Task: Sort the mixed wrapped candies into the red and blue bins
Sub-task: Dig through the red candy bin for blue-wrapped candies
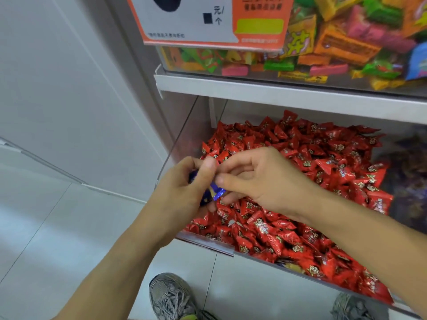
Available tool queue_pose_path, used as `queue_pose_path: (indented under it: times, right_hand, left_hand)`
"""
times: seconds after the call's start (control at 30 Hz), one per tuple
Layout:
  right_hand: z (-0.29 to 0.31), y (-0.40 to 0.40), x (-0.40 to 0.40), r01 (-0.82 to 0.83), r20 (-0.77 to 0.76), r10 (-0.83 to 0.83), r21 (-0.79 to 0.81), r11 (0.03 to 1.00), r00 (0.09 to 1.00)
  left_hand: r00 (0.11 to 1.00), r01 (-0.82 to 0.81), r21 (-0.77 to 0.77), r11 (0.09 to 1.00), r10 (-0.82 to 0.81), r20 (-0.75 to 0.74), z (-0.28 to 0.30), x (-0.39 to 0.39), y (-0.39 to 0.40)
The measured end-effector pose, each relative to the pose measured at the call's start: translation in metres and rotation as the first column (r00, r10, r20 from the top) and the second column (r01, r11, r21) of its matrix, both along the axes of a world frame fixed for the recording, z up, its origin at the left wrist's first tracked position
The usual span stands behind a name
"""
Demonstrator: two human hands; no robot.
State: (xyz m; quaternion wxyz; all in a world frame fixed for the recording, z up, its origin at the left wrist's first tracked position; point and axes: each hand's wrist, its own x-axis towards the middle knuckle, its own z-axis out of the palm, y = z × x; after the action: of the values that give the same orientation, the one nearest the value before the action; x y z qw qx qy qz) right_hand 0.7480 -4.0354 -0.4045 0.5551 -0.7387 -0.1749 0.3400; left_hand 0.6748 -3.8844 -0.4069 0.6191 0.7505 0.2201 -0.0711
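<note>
Above the front left corner of a clear bin heaped with red wrapped candies, the two hands are brought together in the head view. Blue wrapped candies are gripped in the curled fingers of the left hand; a blue foil end is seen protruding between the two hands, and a second patch of blue shows near the left thumb. How many pieces are held cannot be counted, since most of the wrappers are covered by the fingers. The right hand is held just beside the left, its thumb and forefinger bent toward the blue foil and apparently pinching it, though the contact is partly hidden. On the white shelf above, a second clear bin of mixed green, orange, pink and yellow sweets is shown behind an orange and white price card. Dark purple wrappers are visible at the right edge. Two grey shoes are seen on the pale tiled floor below.
</note>
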Motion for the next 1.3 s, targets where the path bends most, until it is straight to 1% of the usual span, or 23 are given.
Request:
queue_pose_path:
  times: [0.07, 0.1, 0.17, 0.2, 0.23, 0.27, 0.33, 0.37, 0.43, 0.5, 0.6, 0.7, 0.73, 0.77, 0.83, 0.87, 0.9, 0.93, 0.97, 1.07, 1.17, 1.23, 1.3]
  right_hand:
    - [0.001, -0.002, 0.002, -0.112, 0.191, 0.135, -0.123, 0.986, 0.972]
    - [0.001, -0.003, 0.007, -0.114, 0.329, 0.176, -0.201, 0.973, 0.928]
    - [0.0, -0.001, 0.02, 0.001, 0.622, 0.2, -0.306, 0.952, 0.757]
    - [-0.003, 0.005, 0.025, 0.027, 0.72, 0.232, -0.329, 0.944, 0.654]
    - [-0.008, 0.014, 0.028, -0.007, 0.767, 0.31, -0.37, 0.929, 0.562]
    - [-0.014, 0.024, 0.03, -0.083, 0.764, 0.431, -0.449, 0.89, 0.48]
    - [-0.035, 0.041, 0.028, -0.204, 0.666, 0.672, -0.645, 0.737, 0.322]
    - [-0.045, 0.042, 0.028, -0.211, 0.608, 0.747, -0.72, 0.661, 0.268]
    - [-0.053, 0.03, 0.029, -0.169, 0.574, 0.79, -0.775, 0.609, 0.217]
    - [-0.046, 0.011, 0.032, -0.121, 0.558, 0.798, -0.797, 0.591, 0.226]
    - [-0.033, -0.011, 0.034, -0.066, 0.466, 0.843, -0.864, 0.499, 0.27]
    - [-0.022, -0.014, 0.03, 0.015, 0.429, 0.83, -0.891, 0.454, 0.357]
    - [-0.019, -0.009, 0.029, 0.05, 0.455, 0.814, -0.881, 0.47, 0.363]
    - [-0.017, -0.002, 0.029, 0.085, 0.499, 0.799, -0.861, 0.502, 0.337]
    - [-0.02, 0.016, 0.028, 0.057, 0.613, 0.741, -0.779, 0.624, 0.274]
    - [-0.023, 0.026, 0.026, -0.024, 0.653, 0.694, -0.723, 0.691, 0.304]
    - [-0.025, 0.036, 0.024, -0.12, 0.645, 0.664, -0.677, 0.726, 0.378]
    - [-0.028, 0.043, 0.023, -0.206, 0.59, 0.671, -0.663, 0.72, 0.449]
    - [-0.032, 0.049, 0.023, -0.263, 0.522, 0.701, -0.677, 0.687, 0.487]
    - [-0.04, 0.056, 0.026, -0.266, 0.424, 0.773, -0.767, 0.584, 0.472]
    - [-0.043, 0.056, 0.03, -0.236, 0.391, 0.835, -0.834, 0.499, 0.387]
    - [-0.047, 0.056, 0.031, -0.224, 0.403, 0.834, -0.834, 0.504, 0.377]
    - [-0.052, 0.056, 0.032, -0.189, 0.463, 0.785, -0.799, 0.57, 0.412]
  left_hand:
    - [0.996, 0.002, 0.093, 0.996, -0.011, 0.092, 0.001, -0.006, 0.0]
    - [0.991, -0.014, 0.182, 0.983, -0.011, 0.137, 0.001, -0.01, 0.0]
    - [0.975, -0.075, 0.384, 0.92, -0.013, 0.22, 0.003, -0.02, 0.004]
    - [0.968, -0.111, 0.453, 0.884, -0.007, 0.251, 0.005, -0.025, 0.006]
    - [0.962, -0.139, 0.482, 0.865, 0.002, 0.274, 0.008, -0.029, 0.008]
    - [0.958, -0.158, 0.476, 0.865, 0.018, 0.286, 0.011, -0.032, 0.01]
    - [0.959, -0.172, 0.431, 0.886, 0.05, 0.28, 0.015, -0.037, 0.014]
    - [0.962, -0.157, 0.429, 0.889, 0.04, 0.268, 0.015, -0.039, 0.015]
    - [0.972, -0.095, 0.464, 0.881, -0.019, 0.235, 0.016, -0.041, 0.017]
    - [0.976, -0.062, 0.471, 0.88, -0.046, 0.214, 0.017, -0.043, 0.021]
    - [0.976, -0.027, 0.44, 0.897, -0.071, 0.205, 0.021, -0.047, 0.026]
    - [0.976, 0.007, 0.451, 0.893, -0.104, 0.191, 0.022, -0.052, 0.03]
    - [0.977, 0.011, 0.454, 0.891, -0.107, 0.186, 0.022, -0.053, 0.031]
    - [0.978, 0.014, 0.457, 0.889, -0.108, 0.181, 0.021, -0.054, 0.032]
    - [0.979, 0.023, 0.464, 0.885, -0.115, 0.17, 0.021, -0.055, 0.034]
    - [0.979, 0.026, 0.466, 0.884, -0.117, 0.168, 0.021, -0.056, 0.034]
    - [0.979, 0.028, 0.468, 0.883, -0.119, 0.167, 0.021, -0.056, 0.035]
    - [0.979, 0.031, 0.471, 0.882, -0.121, 0.164, 0.021, -0.056, 0.036]
    - [0.979, 0.036, 0.474, 0.88, -0.126, 0.159, 0.021, -0.056, 0.036]
    - [0.979, 0.047, 0.48, 0.876, -0.136, 0.152, 0.02, -0.057, 0.037]
    - [0.979, 0.047, 0.49, 0.871, -0.138, 0.151, 0.019, -0.057, 0.04]
    - [0.98, 0.051, 0.501, 0.864, -0.141, 0.143, 0.018, -0.057, 0.041]
    - [0.979, 0.053, 0.505, 0.861, -0.145, 0.143, 0.019, -0.057, 0.041]
